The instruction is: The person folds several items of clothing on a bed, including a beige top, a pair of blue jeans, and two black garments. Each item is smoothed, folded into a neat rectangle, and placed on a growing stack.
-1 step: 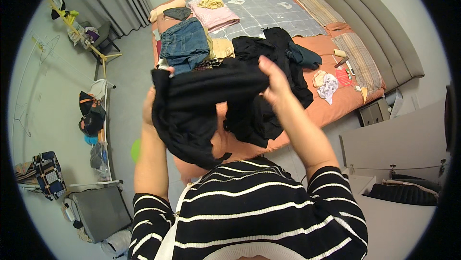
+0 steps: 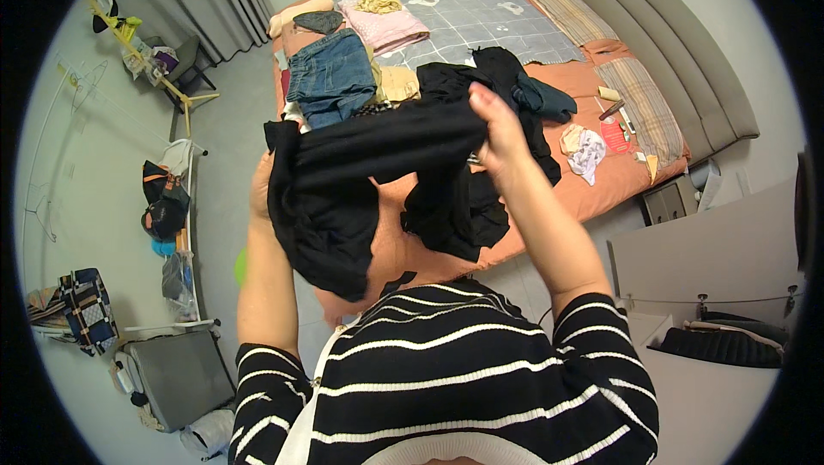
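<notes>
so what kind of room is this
Most likely a bedroom: there's a bed with a padded headboard, checked pillows and clothes spread over it.

No lettering, labels or numbers can be read; no legible signs either.

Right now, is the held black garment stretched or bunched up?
Partly stretched: the black garment spans left hand to right hand, but its left side hangs creased.
</notes>
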The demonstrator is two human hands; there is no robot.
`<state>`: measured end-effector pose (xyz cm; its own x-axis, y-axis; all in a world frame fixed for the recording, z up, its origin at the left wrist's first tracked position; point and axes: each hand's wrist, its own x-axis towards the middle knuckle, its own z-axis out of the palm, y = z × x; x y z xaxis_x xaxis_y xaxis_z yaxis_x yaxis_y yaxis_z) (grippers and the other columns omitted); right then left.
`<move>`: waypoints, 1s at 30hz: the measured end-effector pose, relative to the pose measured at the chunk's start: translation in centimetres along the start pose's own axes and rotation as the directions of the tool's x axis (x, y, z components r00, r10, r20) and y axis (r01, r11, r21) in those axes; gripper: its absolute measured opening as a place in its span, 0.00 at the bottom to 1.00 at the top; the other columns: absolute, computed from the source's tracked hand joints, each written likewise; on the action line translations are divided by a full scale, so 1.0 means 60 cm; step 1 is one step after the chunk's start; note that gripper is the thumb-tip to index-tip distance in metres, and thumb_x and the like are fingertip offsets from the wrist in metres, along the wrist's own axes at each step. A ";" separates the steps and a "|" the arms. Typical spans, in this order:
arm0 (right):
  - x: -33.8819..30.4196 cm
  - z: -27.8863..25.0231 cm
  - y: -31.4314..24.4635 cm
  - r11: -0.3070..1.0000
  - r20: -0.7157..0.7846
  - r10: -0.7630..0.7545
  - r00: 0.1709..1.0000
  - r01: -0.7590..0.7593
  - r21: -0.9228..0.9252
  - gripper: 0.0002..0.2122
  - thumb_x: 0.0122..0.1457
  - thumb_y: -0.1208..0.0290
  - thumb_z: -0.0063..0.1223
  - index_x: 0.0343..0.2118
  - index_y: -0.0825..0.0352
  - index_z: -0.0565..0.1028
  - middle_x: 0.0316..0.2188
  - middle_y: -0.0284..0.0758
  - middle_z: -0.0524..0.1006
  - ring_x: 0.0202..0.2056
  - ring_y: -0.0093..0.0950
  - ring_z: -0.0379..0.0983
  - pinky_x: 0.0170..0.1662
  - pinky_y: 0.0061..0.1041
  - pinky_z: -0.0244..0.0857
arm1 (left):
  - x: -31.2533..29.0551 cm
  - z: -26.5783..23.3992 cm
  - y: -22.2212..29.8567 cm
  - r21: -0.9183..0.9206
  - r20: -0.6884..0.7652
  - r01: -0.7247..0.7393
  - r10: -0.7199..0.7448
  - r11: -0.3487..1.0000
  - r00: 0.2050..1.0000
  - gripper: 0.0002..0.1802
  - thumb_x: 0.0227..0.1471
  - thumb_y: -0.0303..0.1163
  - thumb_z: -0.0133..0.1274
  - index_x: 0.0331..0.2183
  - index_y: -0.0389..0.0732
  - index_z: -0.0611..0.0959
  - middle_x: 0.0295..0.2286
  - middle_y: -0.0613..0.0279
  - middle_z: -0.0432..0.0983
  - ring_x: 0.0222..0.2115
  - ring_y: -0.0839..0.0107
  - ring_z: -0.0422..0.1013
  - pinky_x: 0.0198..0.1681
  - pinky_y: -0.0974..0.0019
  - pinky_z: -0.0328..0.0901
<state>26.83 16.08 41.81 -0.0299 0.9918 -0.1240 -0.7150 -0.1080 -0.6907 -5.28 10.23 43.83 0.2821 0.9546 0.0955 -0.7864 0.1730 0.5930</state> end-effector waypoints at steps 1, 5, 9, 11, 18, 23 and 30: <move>-0.008 0.034 -0.025 0.993 0.040 -0.107 0.994 0.108 -0.041 0.09 0.60 0.73 0.49 0.42 0.68 0.72 0.37 0.37 0.76 0.38 0.29 0.75 0.45 0.30 0.71 | -0.009 -0.018 0.010 0.089 -0.051 0.001 0.004 0.996 0.999 0.18 0.56 0.33 0.49 0.46 0.33 0.72 0.41 0.49 0.74 0.40 0.60 0.74 0.47 0.57 0.69; -0.031 0.106 -0.089 0.963 0.228 -0.183 0.956 0.221 -0.153 0.09 0.58 0.75 0.53 0.41 0.70 0.73 0.33 0.34 0.76 0.34 0.22 0.74 0.39 0.22 0.71 | -0.027 -0.049 0.000 0.290 -0.162 0.033 0.015 0.956 0.987 0.18 0.54 0.33 0.53 0.44 0.34 0.73 0.37 0.54 0.77 0.35 0.64 0.76 0.41 0.63 0.72; -0.063 0.146 -0.110 0.960 0.329 -0.131 0.935 0.203 -0.195 0.09 0.55 0.77 0.53 0.39 0.69 0.75 0.33 0.33 0.77 0.34 0.21 0.74 0.40 0.21 0.70 | -0.039 -0.047 -0.023 0.474 -0.155 0.165 -0.103 0.865 0.983 0.26 0.53 0.42 0.54 0.47 0.34 0.70 0.38 0.55 0.76 0.36 0.63 0.75 0.44 0.63 0.70; -0.086 0.171 -0.102 0.959 0.431 -0.058 0.900 0.170 -0.226 0.09 0.52 0.77 0.53 0.38 0.68 0.76 0.32 0.31 0.77 0.35 0.21 0.73 0.42 0.20 0.67 | -0.018 -0.061 -0.051 0.535 -0.149 0.285 -0.244 0.795 0.958 0.29 0.54 0.46 0.53 0.49 0.35 0.70 0.40 0.57 0.75 0.38 0.64 0.74 0.44 0.63 0.69; -0.170 0.148 0.139 0.727 0.829 0.401 0.389 0.415 -0.547 0.09 0.53 0.75 0.54 0.38 0.69 0.76 0.37 0.31 0.77 0.38 0.22 0.72 0.45 0.24 0.65 | -0.013 -0.040 -0.192 0.108 -0.242 0.192 -0.161 0.975 0.957 0.27 0.53 0.42 0.53 0.50 0.35 0.70 0.42 0.57 0.73 0.41 0.65 0.72 0.46 0.63 0.68; -0.132 -0.060 0.150 0.708 0.564 0.675 0.475 -0.203 -0.677 0.15 0.57 0.71 0.56 0.46 0.69 0.74 0.42 0.35 0.76 0.44 0.23 0.72 0.47 0.22 0.66 | -0.036 -0.058 -0.123 0.136 -0.285 0.050 -0.010 0.989 0.958 0.27 0.53 0.39 0.54 0.51 0.36 0.70 0.44 0.57 0.72 0.43 0.65 0.71 0.47 0.62 0.67; -0.044 -0.413 0.240 -0.139 -0.283 0.379 0.881 -0.248 -0.959 0.37 0.43 0.64 0.65 0.58 0.65 0.60 0.53 0.48 0.63 0.51 0.44 0.66 0.55 0.32 0.61 | -0.058 -0.085 -0.116 0.205 -0.443 0.062 0.036 0.977 0.896 0.27 0.52 0.35 0.54 0.52 0.36 0.69 0.47 0.56 0.71 0.45 0.66 0.70 0.49 0.62 0.66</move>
<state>33.92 10.24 14.56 -0.0999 0.8134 -0.5730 0.7766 -0.2963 -0.5560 -3.58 6.95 35.28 -0.0193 0.9687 -0.2473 -0.6376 0.1786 0.7494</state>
